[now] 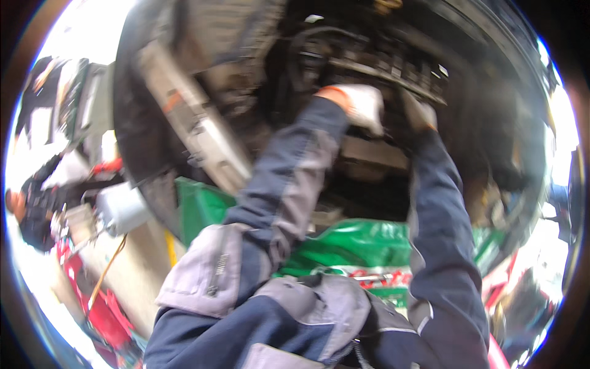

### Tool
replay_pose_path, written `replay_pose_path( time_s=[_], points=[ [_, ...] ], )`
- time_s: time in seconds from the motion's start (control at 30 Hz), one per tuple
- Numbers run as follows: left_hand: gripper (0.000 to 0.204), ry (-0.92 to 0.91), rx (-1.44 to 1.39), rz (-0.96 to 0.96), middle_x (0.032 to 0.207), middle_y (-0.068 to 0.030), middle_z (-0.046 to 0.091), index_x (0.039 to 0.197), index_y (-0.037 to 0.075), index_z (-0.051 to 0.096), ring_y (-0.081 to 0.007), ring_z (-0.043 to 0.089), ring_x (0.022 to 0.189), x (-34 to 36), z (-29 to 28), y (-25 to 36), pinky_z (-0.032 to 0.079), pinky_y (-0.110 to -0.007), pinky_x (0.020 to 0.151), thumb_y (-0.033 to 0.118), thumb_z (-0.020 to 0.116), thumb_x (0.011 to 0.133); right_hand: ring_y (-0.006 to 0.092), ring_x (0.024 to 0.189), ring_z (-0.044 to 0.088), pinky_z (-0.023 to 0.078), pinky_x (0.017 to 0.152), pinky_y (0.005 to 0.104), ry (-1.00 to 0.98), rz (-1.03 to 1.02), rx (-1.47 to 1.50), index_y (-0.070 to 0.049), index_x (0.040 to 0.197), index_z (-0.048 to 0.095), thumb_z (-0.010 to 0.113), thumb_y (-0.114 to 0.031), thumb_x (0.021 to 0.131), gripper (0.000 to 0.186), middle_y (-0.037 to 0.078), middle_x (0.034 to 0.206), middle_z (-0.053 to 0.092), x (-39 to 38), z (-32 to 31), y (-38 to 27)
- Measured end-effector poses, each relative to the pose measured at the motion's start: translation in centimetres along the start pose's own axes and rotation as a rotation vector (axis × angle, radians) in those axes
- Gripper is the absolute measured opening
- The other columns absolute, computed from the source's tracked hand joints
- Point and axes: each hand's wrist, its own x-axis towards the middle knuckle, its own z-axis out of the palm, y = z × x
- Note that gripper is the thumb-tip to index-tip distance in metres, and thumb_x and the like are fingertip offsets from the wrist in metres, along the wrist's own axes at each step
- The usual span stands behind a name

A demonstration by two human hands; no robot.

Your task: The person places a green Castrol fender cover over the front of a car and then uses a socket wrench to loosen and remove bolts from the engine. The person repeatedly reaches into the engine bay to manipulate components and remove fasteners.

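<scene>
Both my arms reach into a dark engine bay of a car. My left hand [362,109], in a white glove with an orange cuff, is curled among dark parts just below a metal rail [387,80] with several fittings; what it holds is hidden. My right hand [421,114], also gloved, is at the right end of the parts below that rail, its fingers blurred in shadow. A black hose [307,37] curves above my left hand. A green cover with printed markings [350,246] lies along the near edge, beneath my forearms.
A long pale metal beam [190,117] runs down the left of the bay. Another person [34,209] in dark clothes is at far left, near a grey cylindrical container [120,206], red objects [104,307] and a hanging yellow cord [107,267]. More red equipment [498,289] shows at the right.
</scene>
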Motion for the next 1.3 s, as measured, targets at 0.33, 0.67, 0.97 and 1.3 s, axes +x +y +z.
replay_pose_path(
  time_s=[0.33,0.67,0.97,1.3],
  points=[
    [0.061,0.038,-0.118,-0.064,0.105,-0.0165,0.085,0.104,-0.001,0.086,-0.0319,0.079,0.099,3.5,1.2,-0.9,0.062,-0.045,0.09,0.052,0.096,0.075,0.0299,0.107,0.078,0.062,0.092,0.0393,0.196,-0.884,-0.145,-0.003,0.143,0.072,0.082,-0.021,0.096,0.052,0.016,0.123,0.081,-3.6,-3.4,2.6],
    [0.055,-0.032,-0.031,0.043,0.105,-0.0193,0.084,0.11,0.003,0.086,-0.0349,0.078,0.099,1.0,0.8,-0.3,0.06,-0.049,0.09,0.052,0.084,0.085,0.02,0.107,0.066,0.055,0.1,0.0375,0.312,-0.342,0.67,0.001,0.131,0.06,0.088,-0.006,0.091,0.049,0.009,0.119,0.07,-18.4,-2.0,1.2],
    [0.038,-0.036,-0.024,-0.047,0.106,-0.0166,0.085,0.11,0.004,0.087,-0.0335,0.081,0.1,-0.6,-0.2,0.6,0.061,-0.045,0.09,0.03,0.089,0.081,0.0337,0.106,0.078,0.059,0.096,0.0419,0.373,-0.157,0.21,0.004,0.118,0.071,0.086,-0.021,0.089,0.041,0.022,0.115,0.08,-22.6,-1.9,0.9],
    [0.035,0.437,0.043,-0.442,0.112,-0.0224,0.082,0.115,0.006,0.086,-0.0367,0.079,0.106,-0.8,-2.9,-3.8,0.061,-0.044,0.098,0.033,0.076,0.095,0.0434,0.106,0.077,0.062,0.093,0.0503,0.245,-0.116,-0.185,-0.009,0.109,0.083,0.077,-0.042,0.093,0.037,0.02,0.108,0.082,-22.3,-5.1,-3.1]
  ],
)
